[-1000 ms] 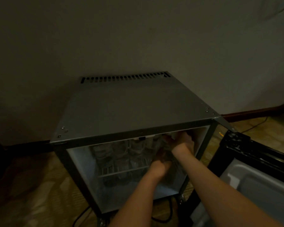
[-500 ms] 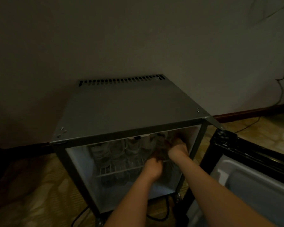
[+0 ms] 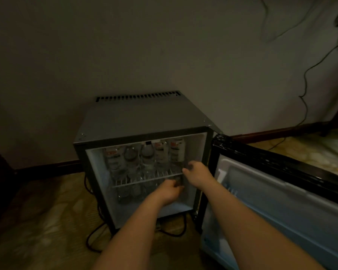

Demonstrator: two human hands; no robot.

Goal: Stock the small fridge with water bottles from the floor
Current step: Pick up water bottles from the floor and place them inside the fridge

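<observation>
Bottles (image 3: 144, 154) stood packed on shelf (image 3: 144, 179), so space remained only below. Left hand (image 3: 169, 190) grasped bottle (image 3: 177, 181) under shelf; right hand (image 3: 196, 171) fingers: cannot tell.

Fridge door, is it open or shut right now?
Open. The fridge door is swung out to the right, baring the wire shelf and bottles.

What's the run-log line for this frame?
fridge: door open | left hand: below wire shelf | right hand: shelf's right end | grasp: unclear
</observation>
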